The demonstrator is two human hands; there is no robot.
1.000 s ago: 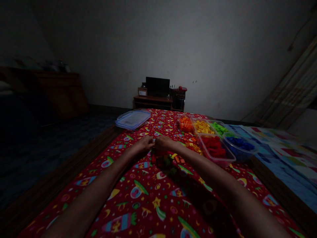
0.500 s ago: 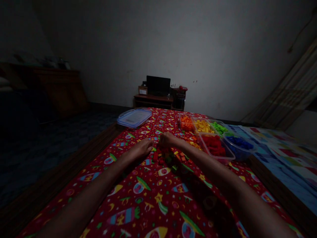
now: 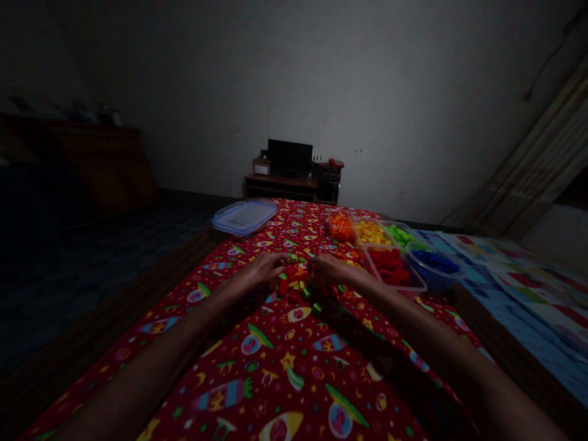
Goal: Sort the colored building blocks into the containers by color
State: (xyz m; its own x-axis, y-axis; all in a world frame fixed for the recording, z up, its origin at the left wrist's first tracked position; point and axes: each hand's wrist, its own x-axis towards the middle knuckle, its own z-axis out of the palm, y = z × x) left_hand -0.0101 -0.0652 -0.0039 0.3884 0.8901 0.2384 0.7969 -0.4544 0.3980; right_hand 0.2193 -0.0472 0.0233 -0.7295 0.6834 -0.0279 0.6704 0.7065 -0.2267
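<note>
A loose pile of small toy building bricks (image 3: 294, 286) in red, orange, yellow and green lies on the red patterned tablecloth (image 3: 275, 349). At the pile's left edge is my left hand (image 3: 263, 271), its thumb and fingers apart, with nothing visible between them. On the other side, my right hand (image 3: 328, 271) reaches into the pile with its fingers curled down and together. Whatever is in those fingers is too small and dark to make out. One green brick (image 3: 316, 309) lies a little nearer to me than the rest.
Clear containers at the right hold sorted bricks: orange (image 3: 340, 228), yellow (image 3: 372, 233), green (image 3: 399, 236), red (image 3: 389, 267) and blue (image 3: 434, 261). A blue-rimmed plastic lid (image 3: 245, 218) lies at the far left of the table. Behind stands a desk with a monitor (image 3: 290, 158).
My left hand has opened its fingers beside the pile. The right hand has shifted slightly nearer and right, showing more bricks between the hands. The view has turned a little.
</note>
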